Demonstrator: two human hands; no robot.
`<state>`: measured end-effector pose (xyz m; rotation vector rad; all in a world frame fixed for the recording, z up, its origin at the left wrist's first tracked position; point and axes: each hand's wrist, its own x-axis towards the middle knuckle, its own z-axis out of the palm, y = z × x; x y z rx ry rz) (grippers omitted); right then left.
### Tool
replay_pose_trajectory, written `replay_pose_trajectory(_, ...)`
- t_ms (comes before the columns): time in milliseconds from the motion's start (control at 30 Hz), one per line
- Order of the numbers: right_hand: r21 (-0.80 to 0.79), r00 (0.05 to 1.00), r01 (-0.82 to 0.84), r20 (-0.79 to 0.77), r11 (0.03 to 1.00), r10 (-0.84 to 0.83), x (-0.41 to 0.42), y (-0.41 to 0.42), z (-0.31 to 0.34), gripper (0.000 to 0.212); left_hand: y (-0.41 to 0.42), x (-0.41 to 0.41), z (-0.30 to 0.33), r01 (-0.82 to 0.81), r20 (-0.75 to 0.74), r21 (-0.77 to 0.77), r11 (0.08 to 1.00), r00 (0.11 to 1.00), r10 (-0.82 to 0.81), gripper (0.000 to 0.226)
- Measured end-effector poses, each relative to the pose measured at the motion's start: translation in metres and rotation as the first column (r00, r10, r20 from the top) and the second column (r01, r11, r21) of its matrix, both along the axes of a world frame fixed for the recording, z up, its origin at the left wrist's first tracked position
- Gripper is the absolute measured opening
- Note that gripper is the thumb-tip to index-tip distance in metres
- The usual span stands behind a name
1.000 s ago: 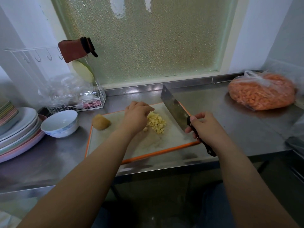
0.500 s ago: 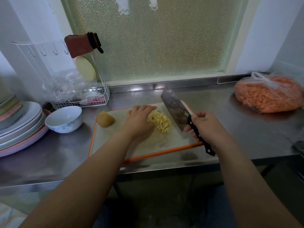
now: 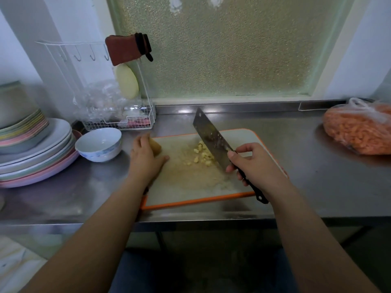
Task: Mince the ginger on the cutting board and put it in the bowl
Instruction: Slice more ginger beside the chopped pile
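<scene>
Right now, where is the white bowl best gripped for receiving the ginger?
Probably at the rim of the bowl, from above on its right side: it stands upright and empty-looking, plates crowd its left, and the left hand is nearest that side.

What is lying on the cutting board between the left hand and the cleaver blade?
In the head view, chopped ginger lies there, close against the cleaver. Nearer the left hand, the cutting board shows only pale residue.

pale yellow ginger bits (image 3: 202,154) on a white, orange-rimmed cutting board (image 3: 198,200); white bowl (image 3: 99,144) with blue markings; black-handled cleaver (image 3: 211,138)
</scene>
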<state>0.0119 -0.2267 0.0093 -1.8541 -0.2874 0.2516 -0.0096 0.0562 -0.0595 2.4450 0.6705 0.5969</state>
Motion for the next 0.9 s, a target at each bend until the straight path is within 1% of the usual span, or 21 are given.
replay_pose_trajectory(100,-0.009,1.000,-0.023,-0.016,1.000,0.023,-0.004,0.008,-0.006,0.029,0.006,-0.003,0.000,-0.029,0.099,-0.080,0.996,0.994,0.037,0.074)
replay_pose_trajectory(167,-0.023,0.999,-0.032,-0.025,0.999,0.031,-0.006,0.011,-0.008,0.023,0.004,-0.008,0.003,-0.018,0.115,-0.138,0.990,0.993,0.034,0.067)
replay_pose_trajectory(200,-0.044,0.999,-0.035,-0.024,0.998,0.034,-0.007,0.012,-0.008,0.019,0.000,-0.012,0.005,0.016,0.100,-0.130,0.991,0.995,-0.003,0.064)
replay_pose_trajectory(267,-0.081,0.999,-0.042,-0.028,0.996,0.040,-0.007,0.014,-0.006,0.015,-0.009,-0.023,0.011,0.114,0.039,-0.057,0.992,0.993,-0.112,0.060)
replay_pose_trajectory(333,-0.096,0.997,-0.056,-0.060,0.994,0.050,-0.006,0.017,-0.005,0.020,-0.017,-0.037,0.018,0.212,-0.053,-0.019,0.977,0.976,-0.213,0.060)
replay_pose_trajectory(400,-0.121,0.993,-0.085,-0.088,0.989,0.075,-0.004,0.021,-0.005,0.023,-0.025,-0.051,0.028,0.282,-0.139,-0.026,0.959,0.949,-0.283,0.064)
replay_pose_trajectory(467,-0.144,0.988,-0.127,-0.104,0.981,0.113,-0.004,0.028,-0.006,0.025,-0.033,-0.057,0.034,0.338,-0.185,-0.006,0.941,0.925,-0.333,0.068)
replay_pose_trajectory(533,-0.142,0.981,-0.160,-0.128,0.977,0.143,-0.005,0.037,-0.006,0.025,-0.039,-0.058,0.036,0.373,-0.189,0.031,0.927,0.913,-0.361,0.074)
replay_pose_trajectory(600,-0.141,0.973,-0.188,-0.159,0.972,0.166,-0.006,0.043,-0.006,0.027,-0.042,-0.056,0.035,0.378,-0.149,0.041,0.925,0.918,-0.368,0.079)
replay_pose_trajectory(667,-0.164,0.971,-0.196,-0.171,0.967,0.168,-0.003,0.044,-0.008,0.029,-0.047,-0.056,0.030,0.395,-0.124,0.047,0.917,0.914,-0.387,0.074)
replay_pose_trajectory(733,-0.225,0.983,-0.161,-0.124,0.961,0.135,0.002,0.040,-0.011,0.028,-0.054,-0.056,0.023,0.428,-0.111,0.057,0.902,0.900,-0.420,0.067)
replay_pose_trajectory(800,-0.315,0.997,-0.078,0.000,0.946,0.083,0.008,0.034,-0.012,0.031,-0.060,-0.056,0.017,0.453,-0.095,0.056,0.890,0.889,-0.447,0.065)
replay_pose_trajectory(833,-0.336,0.997,-0.040,0.051,0.941,0.060,0.010,0.030,-0.012,0.029,-0.060,-0.055,0.014,0.456,-0.083,0.052,0.888,0.888,-0.451,0.066)
replay_pose_trajectory(900,-0.329,0.993,-0.013,0.103,0.944,0.050,0.012,0.027,-0.009,0.022,-0.059,-0.055,0.010,0.440,-0.049,0.030,0.898,0.898,-0.438,0.070)
